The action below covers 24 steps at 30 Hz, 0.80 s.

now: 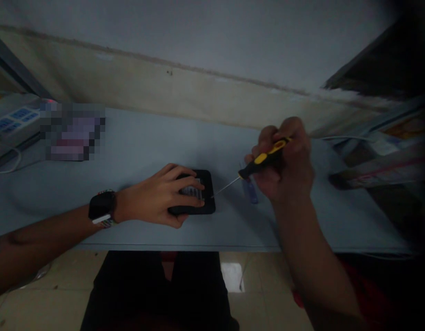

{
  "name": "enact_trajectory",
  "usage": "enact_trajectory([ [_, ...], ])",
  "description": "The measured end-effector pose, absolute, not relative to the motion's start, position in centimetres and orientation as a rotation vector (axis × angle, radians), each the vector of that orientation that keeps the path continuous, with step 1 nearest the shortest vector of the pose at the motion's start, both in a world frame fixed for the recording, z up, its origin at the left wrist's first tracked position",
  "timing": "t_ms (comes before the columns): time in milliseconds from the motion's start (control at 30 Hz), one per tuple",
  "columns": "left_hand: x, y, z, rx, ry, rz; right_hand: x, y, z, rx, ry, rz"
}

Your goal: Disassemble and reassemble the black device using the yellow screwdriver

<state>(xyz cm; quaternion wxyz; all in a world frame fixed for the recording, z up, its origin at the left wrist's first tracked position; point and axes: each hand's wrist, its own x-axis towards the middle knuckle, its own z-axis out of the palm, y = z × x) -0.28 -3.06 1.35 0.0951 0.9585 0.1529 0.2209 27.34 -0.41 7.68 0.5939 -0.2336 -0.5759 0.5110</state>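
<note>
The left hand (pixel 160 195) lies flat with spread fingers on top of a small black box (pixel 198 193) in the middle of the frame, pressing it onto the pale table (pixel 136 142). The right hand (pixel 284 161), to the right of the box, is curled tight around a yellow and black screwdriver (pixel 262 158). Its thin tip touches the box's right edge.

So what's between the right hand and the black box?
Head view: the shaft of the screwdriver, tip at the black box, and a blue thing by the right hand.
</note>
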Motion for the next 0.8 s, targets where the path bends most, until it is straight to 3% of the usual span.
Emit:
enact_trajectory([
  [367, -1.2, -1.0, 0.7, 2.725, 0.472, 0.737, 28.2, 5.2, 2.6, -1.039, -0.812, 1.041],
  [667, -2.2, 0.7, 0.4, 2.362, 0.776, 0.857, 27.6, 4.9, 0.6, -1.121, -1.216, 1.048],
  [800, -2.9, 2.6, -0.4, 2.202, 1.012, 0.853, 27.2, 4.5, 0.3, -1.297, -1.513, 0.899],
])
